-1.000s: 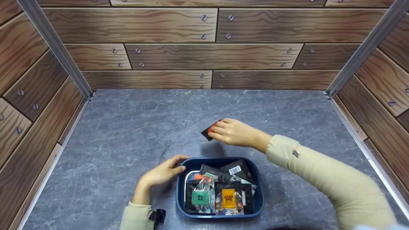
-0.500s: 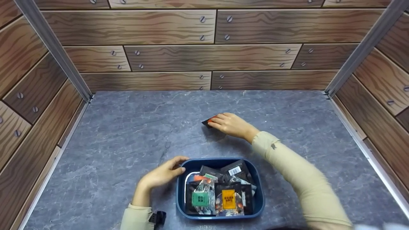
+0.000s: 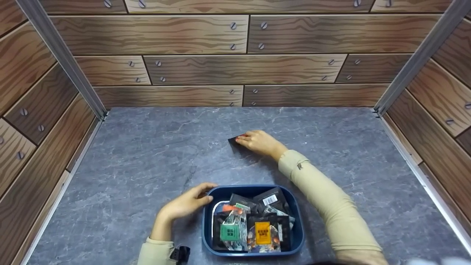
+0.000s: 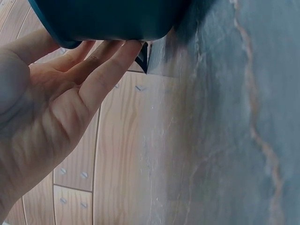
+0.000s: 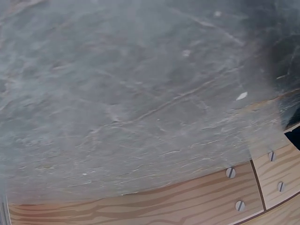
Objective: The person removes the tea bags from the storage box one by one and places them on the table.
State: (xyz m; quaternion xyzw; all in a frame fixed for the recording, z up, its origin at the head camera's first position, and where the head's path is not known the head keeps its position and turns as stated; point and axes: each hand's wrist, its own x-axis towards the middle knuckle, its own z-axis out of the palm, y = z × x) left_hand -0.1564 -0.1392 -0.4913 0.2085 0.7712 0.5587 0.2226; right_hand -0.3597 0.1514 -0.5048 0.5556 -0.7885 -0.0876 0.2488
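Showing at bottom centre one dark-blue bin point(image 3: 254, 254) with rounded corners, filled with overlapping flat black packets: one with a green label point(image 3: 230, 232), one with an orange label point(image 3: 262, 233), one with a white barcode point(image 3: 270, 200); too heaped for a full count. Touching the bin's upper-left rim with the left hand point(image 3: 186, 203), with fingers extended, not closed round anything. Farther up, near frame centre, pinching one held packet point(image 3: 232, 141) in the right hand point(image 3: 259, 142): small, flat, black with a red patch. Impossible to tell whether touching the grey marbled tabletop point(image 3: 128, 165). Beyond, across the top, seeing one wood-patterned back wall point(image 3: 195, 35) between two grey posts point(image 3: 66, 57).
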